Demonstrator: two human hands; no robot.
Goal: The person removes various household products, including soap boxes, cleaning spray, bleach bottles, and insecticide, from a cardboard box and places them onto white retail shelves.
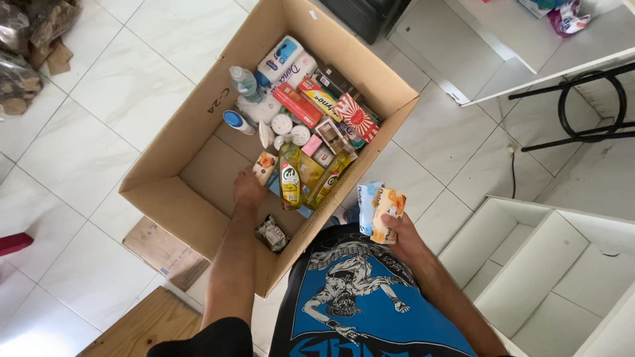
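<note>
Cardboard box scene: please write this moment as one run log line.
left hand: in cardboard box, at small packet | right hand: holds two packets outside box

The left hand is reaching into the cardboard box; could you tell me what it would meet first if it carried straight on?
Probably the small orange-patterned packet, which the left hand already seems to touch; depth is unclear from above.
</note>
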